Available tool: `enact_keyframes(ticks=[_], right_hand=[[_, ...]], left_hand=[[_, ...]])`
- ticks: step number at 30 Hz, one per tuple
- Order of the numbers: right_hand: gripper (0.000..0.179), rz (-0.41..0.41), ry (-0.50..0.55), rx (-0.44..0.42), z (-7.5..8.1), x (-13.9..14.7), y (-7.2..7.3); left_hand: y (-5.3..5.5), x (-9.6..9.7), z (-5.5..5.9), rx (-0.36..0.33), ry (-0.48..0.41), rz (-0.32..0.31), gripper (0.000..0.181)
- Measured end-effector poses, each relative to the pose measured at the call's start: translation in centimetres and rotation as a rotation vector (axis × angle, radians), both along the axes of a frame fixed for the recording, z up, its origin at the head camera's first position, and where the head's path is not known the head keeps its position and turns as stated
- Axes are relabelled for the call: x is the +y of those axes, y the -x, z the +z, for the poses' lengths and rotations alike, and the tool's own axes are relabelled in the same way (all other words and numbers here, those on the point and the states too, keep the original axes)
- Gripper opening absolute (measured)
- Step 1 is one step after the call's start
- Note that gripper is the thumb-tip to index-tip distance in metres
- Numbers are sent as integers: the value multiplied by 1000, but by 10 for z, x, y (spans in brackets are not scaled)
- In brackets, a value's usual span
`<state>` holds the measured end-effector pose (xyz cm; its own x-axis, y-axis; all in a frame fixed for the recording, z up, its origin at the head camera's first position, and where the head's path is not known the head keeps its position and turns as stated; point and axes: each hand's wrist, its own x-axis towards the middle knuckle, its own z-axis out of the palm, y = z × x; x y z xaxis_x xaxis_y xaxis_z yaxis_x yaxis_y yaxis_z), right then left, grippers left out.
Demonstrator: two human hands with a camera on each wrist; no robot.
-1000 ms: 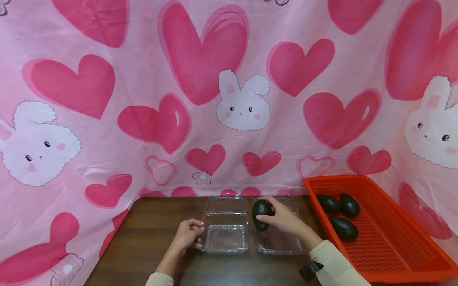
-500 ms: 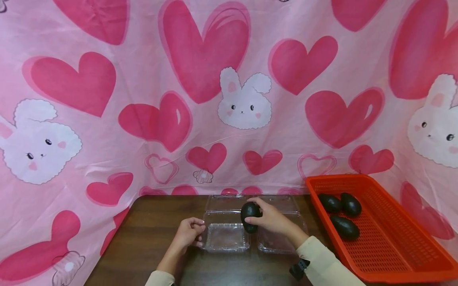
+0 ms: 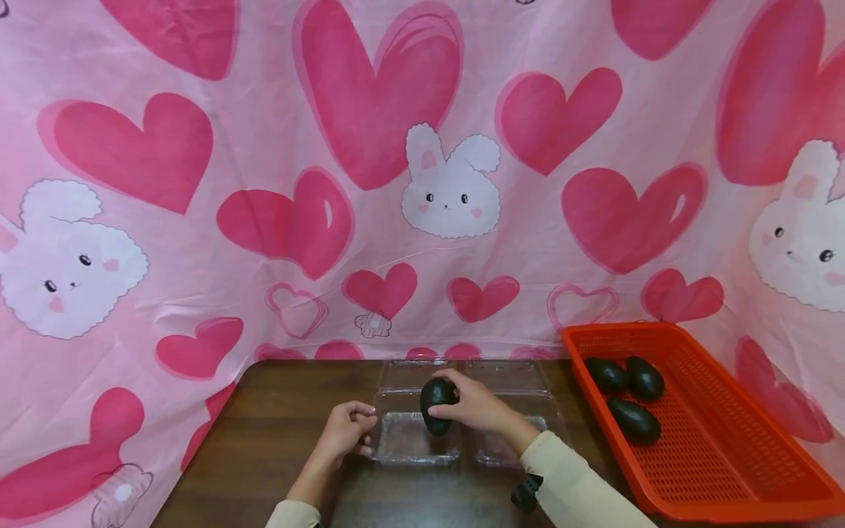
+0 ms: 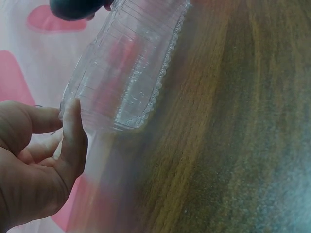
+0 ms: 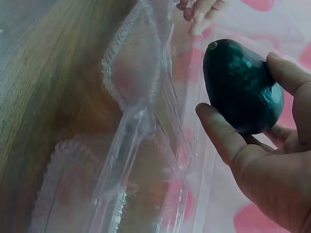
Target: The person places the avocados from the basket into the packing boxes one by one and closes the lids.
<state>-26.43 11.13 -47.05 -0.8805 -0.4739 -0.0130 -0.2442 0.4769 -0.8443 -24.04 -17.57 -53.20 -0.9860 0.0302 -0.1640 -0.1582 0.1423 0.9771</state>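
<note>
A dark green avocado (image 3: 437, 405) is held between the thumb and fingers of my right hand (image 3: 480, 408), above the left clear plastic container (image 3: 404, 442). In the right wrist view the avocado (image 5: 241, 87) shows its stem end toward the upper left. My left hand (image 3: 347, 430) pinches the left side rim of that container; the left wrist view shows thumb and finger at the edge of the clear container (image 4: 104, 92). Both containers have their lids folded back. The right clear container (image 3: 491, 451) sits beside it, partly hidden by my right forearm.
An orange perforated basket (image 3: 706, 469) stands at the right of the wooden table (image 3: 284, 400), with three avocados (image 3: 635, 420) near its left side. A pink cloth with hearts and rabbits (image 3: 449, 257) hangs behind the table.
My right hand has moved left with the avocado, from over the right container to over the left one. The left hand stays at the left container's rim.
</note>
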Motion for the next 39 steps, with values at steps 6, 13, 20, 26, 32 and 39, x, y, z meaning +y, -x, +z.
enact_keyframes(ticks=[6,13,20,26,32,39], right_hand=[[66,-5,-22,-16,-7,-14,2],[62,-8,-50,-17,-15,-31,2],[62,-45,-38,-62,-19,-46,2],[65,-96,-51,-103,-23,-59,-1],[62,-142,-33,-102,-33,-71,1],[58,-185,-44,-71,-43,-78,0]], left_hand=[[1,0,0,-9,4,1,25],[2,1,0,-18,0,-4,24],[2,1,1,-19,11,4,23],[0,1,1,-22,19,14,22],[-1,1,2,-17,27,9,22],[-1,1,2,-14,39,10,23]])
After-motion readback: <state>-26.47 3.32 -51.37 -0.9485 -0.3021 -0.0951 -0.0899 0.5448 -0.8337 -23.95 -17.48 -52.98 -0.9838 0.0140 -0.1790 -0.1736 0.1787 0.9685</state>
